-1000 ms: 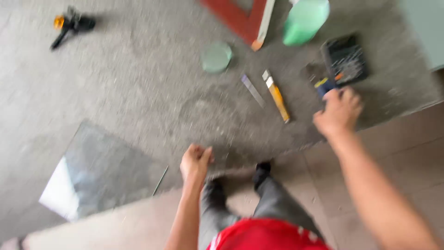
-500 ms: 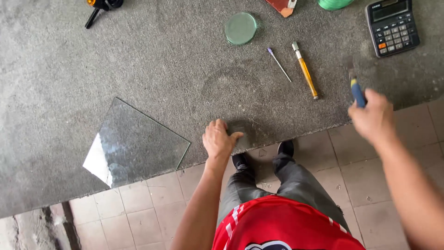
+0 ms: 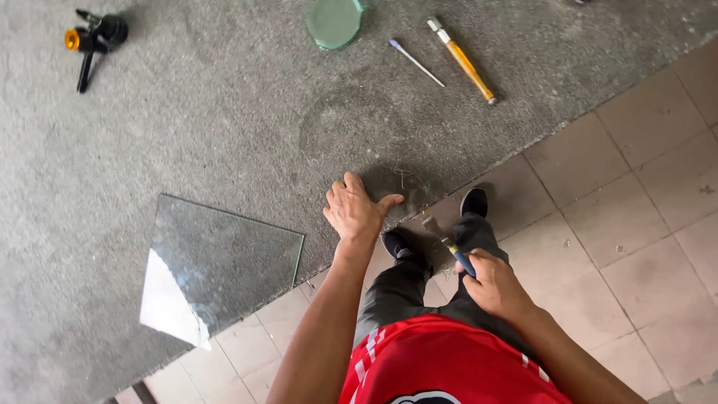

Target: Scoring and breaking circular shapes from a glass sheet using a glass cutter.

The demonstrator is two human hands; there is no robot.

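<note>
Grey felt table (image 3: 187, 135), left hand (image 3: 355, 212) flat on round glass (image 3: 396, 187), right hand (image 3: 493, 284) gripping cutter (image 3: 449, 247)

Packages: none in view.
Labels and signs: none.
Screens: none (only bare tools and glass lie on the grey surface).

Mostly glass and rough felt from where I'm sitting

The table (image 3: 187, 135) wears matt, fuzzy grey carpet-like cloth. The square pane (image 3: 217, 262) is clear, glossy glass with a greenish edge; the round disc (image 3: 334, 22) looks like the same stuff. My right hand (image 3: 493, 284) grips a cutter (image 3: 447, 243) with a metal tip and blue plastic handle. Floor tiles (image 3: 621, 194) look dull.
</note>
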